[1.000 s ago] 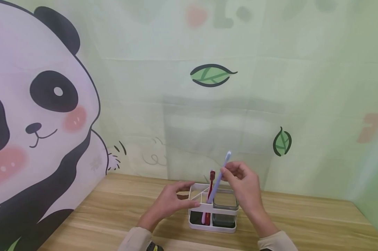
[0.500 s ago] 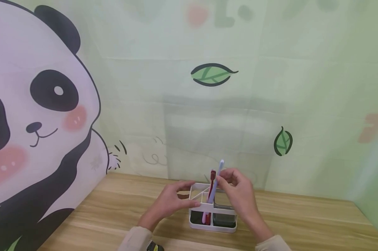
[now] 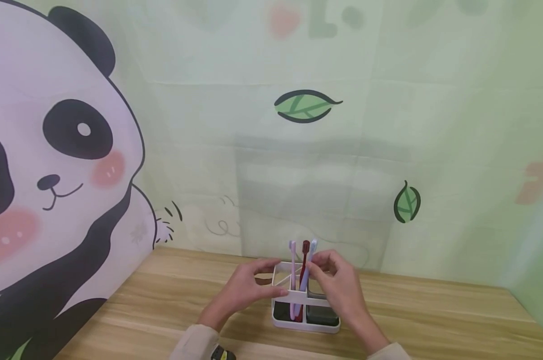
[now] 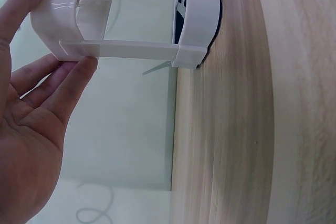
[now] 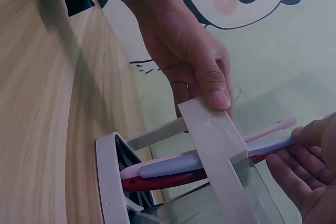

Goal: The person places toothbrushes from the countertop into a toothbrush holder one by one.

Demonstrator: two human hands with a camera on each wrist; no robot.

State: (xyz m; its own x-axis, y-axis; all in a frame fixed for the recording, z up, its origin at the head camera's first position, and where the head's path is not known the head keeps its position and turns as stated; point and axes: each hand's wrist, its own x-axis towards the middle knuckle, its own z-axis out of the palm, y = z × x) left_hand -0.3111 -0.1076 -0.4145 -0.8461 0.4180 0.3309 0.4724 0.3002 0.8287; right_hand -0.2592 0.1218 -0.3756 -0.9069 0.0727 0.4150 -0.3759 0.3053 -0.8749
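A white toothbrush holder [image 3: 289, 297] stands on the table. My left hand [image 3: 241, 292] grips its upper frame at the left, thumb on the front and fingers behind, as the left wrist view shows. The right hand [image 3: 343, 287] pinches a pale blue toothbrush [image 3: 314, 246] near its head. The brush's handle [image 5: 170, 166] passes down through the upper frame, with its lower end near the dark base in the right wrist view. In the same section stand a dark red toothbrush [image 3: 306, 248] and a pink toothbrush [image 3: 293, 265], heads up.
A clear, greyish cup [image 3: 322, 315] sits in the holder's right section, partly behind my right hand. The wooden tabletop [image 3: 438, 320] reaches back to a green cloth backdrop [image 3: 199, 150] printed with a panda and leaves.
The right hand has moved down and left, lowering the blue toothbrush into the holder and standing it more upright. The pink toothbrush's head now shows left of the red one. My left hand stays put.
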